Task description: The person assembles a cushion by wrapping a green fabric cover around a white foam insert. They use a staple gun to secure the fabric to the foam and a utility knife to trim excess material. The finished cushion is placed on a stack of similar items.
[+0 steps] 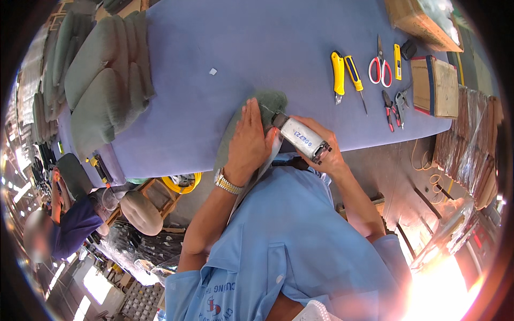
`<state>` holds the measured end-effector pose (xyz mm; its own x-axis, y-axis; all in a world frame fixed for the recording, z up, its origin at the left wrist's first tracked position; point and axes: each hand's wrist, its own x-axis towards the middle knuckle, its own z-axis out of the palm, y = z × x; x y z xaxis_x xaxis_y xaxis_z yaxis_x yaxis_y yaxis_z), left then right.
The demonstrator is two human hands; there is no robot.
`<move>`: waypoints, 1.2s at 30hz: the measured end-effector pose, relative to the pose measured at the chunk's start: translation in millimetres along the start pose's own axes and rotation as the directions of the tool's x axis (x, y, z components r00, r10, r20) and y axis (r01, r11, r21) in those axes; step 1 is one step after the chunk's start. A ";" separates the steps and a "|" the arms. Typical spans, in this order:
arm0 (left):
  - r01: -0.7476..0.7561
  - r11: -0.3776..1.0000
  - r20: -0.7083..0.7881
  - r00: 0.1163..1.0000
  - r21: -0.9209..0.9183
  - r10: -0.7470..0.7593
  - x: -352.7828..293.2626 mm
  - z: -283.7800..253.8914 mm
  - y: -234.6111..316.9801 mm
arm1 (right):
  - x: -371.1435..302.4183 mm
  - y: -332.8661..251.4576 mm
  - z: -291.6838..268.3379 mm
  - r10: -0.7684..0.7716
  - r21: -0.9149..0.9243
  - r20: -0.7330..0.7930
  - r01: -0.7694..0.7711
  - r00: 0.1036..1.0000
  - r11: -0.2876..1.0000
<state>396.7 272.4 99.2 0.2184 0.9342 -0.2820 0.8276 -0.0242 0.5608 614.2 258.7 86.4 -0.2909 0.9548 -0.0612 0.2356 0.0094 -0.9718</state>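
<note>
A dark green fabric-covered pad (274, 100) lies at the table's near edge, its long side running down toward my body. My left hand (249, 140) lies flat on it, fingers stretched out and the thumb angled toward the tool. In my right hand (327, 145) is a silver staple gun (301, 137), gripped by its body. Its dark nose points left and meets the pad's edge just beside my left thumb. The fingers under the gun are partly hidden. Whether the nose presses on the fabric, I cannot tell.
Green cushions (110, 75) are piled at the table's left. Toward the right lie a yellow utility knife (338, 74), a screwdriver (354, 73), scissors (380, 67), pliers (390, 109) and a box (436, 87). Another person (75, 227) works at the far left.
</note>
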 end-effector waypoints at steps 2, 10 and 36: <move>0.018 0.999 0.001 1.000 0.031 -0.018 -0.5 -1.5 2.9 | -0.4 1.7 2.3 -0.041 -0.029 -0.032 0.040 0.999 0.999; 0.019 0.997 -0.002 1.000 0.073 -0.019 -1.4 -2.0 2.8 | -10.2 4.2 1.8 -0.004 0.026 -0.023 0.005 1.000 1.000; 0.009 0.994 -0.067 0.998 0.106 -0.002 5.6 -3.3 4.7 | 17.7 -10.9 -3.7 0.138 0.143 0.164 -0.162 0.977 0.976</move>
<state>400.1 278.7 102.8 0.1818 0.9560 -0.2303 0.8795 -0.0533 0.4729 609.9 276.7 96.7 -0.4032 0.8853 -0.2317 0.1446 -0.1883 -0.9714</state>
